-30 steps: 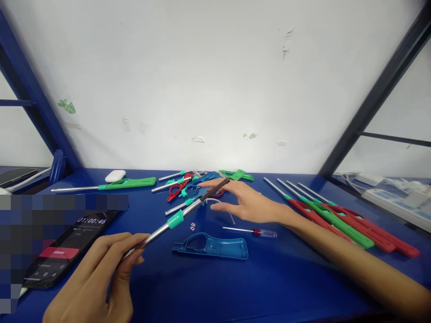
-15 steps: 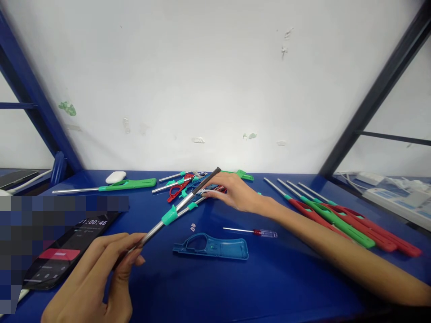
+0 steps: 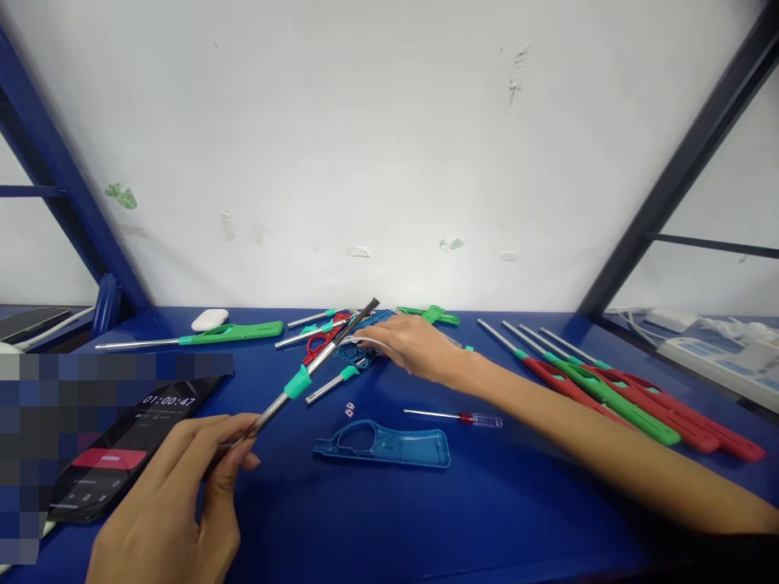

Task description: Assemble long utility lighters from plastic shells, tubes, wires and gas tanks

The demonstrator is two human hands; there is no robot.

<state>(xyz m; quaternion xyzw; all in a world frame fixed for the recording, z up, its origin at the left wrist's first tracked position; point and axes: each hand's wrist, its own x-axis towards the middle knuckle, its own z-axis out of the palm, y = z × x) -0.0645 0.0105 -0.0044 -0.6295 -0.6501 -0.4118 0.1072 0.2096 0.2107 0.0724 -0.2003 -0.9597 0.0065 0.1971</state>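
Note:
Pinched in my left hand (image 3: 182,487) is a metal lighter barrel (image 3: 266,415) with a teal collar (image 3: 298,382) and a dark far end; it slants up and away. My right hand (image 3: 411,339) reaches over a pile of lighter parts, fingers curled down and partly hidden. A thin white strip shows along its fingers; I cannot make out what they hold. Beneath the hand are a red casing piece (image 3: 315,345) and blue pieces. Nearer me lies a translucent blue lighter casing half (image 3: 414,448), inner side up, with two tiny pale pieces (image 3: 349,409) above it.
A small screwdriver (image 3: 480,420) lies right of centre. Several red and green lighters (image 3: 614,401) lie side by side at right. At left are a green lighter (image 3: 243,332), a white case (image 3: 210,319) and a phone (image 3: 109,478). A white wall rises behind the table.
The barrel in my left hand has shifted slightly left, its far end lower-left, uncovering another barrel on the table. My right hand has moved slightly left and turned over the pile.

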